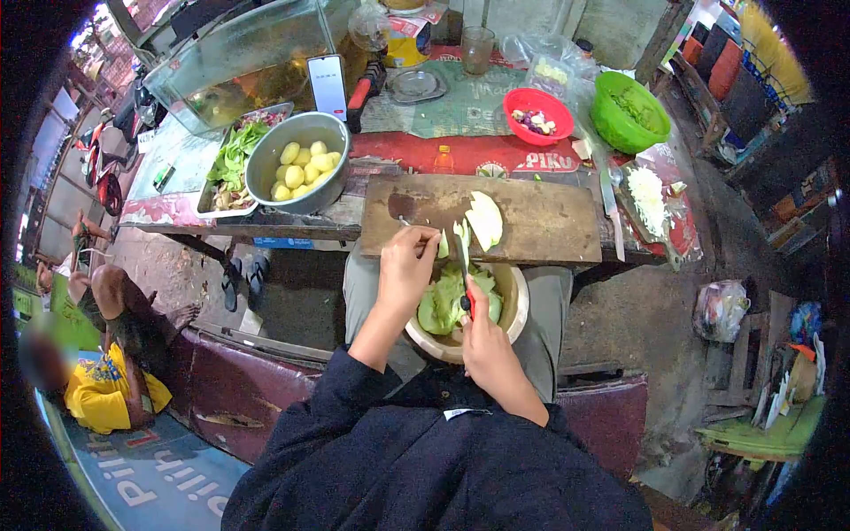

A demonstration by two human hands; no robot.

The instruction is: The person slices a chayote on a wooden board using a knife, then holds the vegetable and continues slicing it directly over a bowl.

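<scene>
My right hand (484,341) is closed round the red and black handle of a knife (462,265), whose blade points up over the front edge of the wooden board (549,212). My left hand (411,261) pinches a small pale green piece (444,245) just left of the blade. Pale slices (484,221) lie on the board beyond the knife. Below my hands, a cream basin (516,305) between my knees holds green pieces and peelings (438,305).
Left of the board stand a pot of peeled potatoes (305,168), a tray of greens (235,168) and a phone (327,86). To the right are a red bowl (538,115), a green basket (630,111), another knife (611,199) and chopped white pieces (649,202). A person (115,380) sits at far left.
</scene>
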